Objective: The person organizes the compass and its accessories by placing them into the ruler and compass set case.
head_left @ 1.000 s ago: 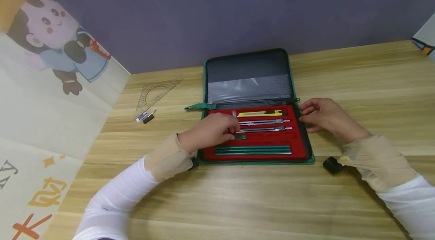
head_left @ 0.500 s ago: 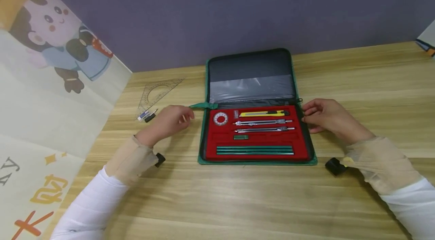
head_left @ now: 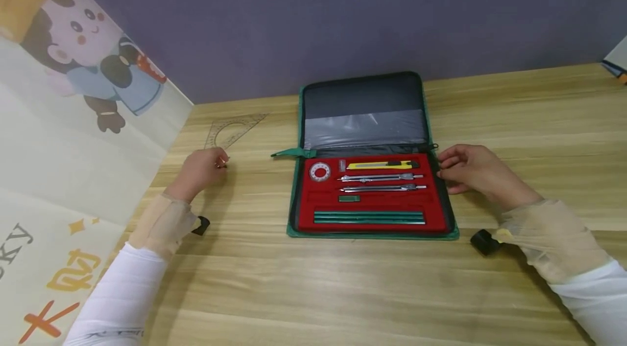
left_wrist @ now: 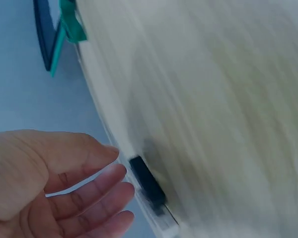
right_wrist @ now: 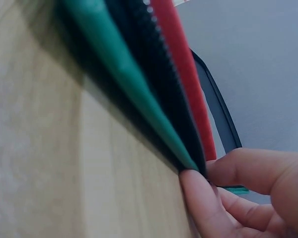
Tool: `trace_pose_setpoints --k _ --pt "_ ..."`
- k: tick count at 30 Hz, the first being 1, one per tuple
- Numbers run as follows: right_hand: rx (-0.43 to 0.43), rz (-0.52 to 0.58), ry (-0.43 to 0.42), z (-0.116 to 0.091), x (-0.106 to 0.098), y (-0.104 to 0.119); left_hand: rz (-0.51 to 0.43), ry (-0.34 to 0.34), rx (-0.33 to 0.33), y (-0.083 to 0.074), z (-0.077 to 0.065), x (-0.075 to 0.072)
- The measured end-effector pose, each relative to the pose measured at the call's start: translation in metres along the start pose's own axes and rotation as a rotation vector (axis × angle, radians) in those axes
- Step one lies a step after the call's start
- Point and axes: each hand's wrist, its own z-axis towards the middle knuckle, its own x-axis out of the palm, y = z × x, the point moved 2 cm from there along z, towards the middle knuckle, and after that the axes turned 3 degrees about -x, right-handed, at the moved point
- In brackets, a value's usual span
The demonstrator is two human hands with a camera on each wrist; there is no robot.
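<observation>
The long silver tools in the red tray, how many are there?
2. The upper silver tool lies just below the yellow cutter; the lower silver tool lies between it and the small green piece. None looks hidden.

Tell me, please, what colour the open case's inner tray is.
The inner tray is red; the head view shows it best.

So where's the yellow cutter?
In the head view, the yellow cutter lies in the open case, just beyond the two silver compasses and left of the right hand.

Purplish wall [head_left: 343, 19] sits behind the wood-look table [head_left: 313, 291], and the pale side wall [head_left: 44, 172] has a cartoon [head_left: 90, 74] plus orange writing [head_left: 78, 270].
</observation>
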Motion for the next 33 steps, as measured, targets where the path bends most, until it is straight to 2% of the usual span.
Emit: trace_pose_setpoints --k 3,7,26,30,33 --pt "-0.007 0.007 0.001 0.0 0.0 0.0 -0.009 0.02 -0.059 0.009 0.001 0.002" --pt "-0.01 0.009 0.0 0.0 0.0 -0.001 -0.016 0.029 -0.092 0.016 0.001 0.004" --pt "-0.004 0.008 -0.002 0.0 0.0 0.0 -0.01 0.033 -0.093 0.015 0.005 0.007" --pt "0.003 0.007 -0.007 -0.001 0.001 0.0 -0.006 0.033 -0.075 0.011 0.008 0.005" --pt "0.01 0.007 -0.009 -0.001 0.0 0.0 -0.018 0.034 -0.062 0.001 0.008 0.002"
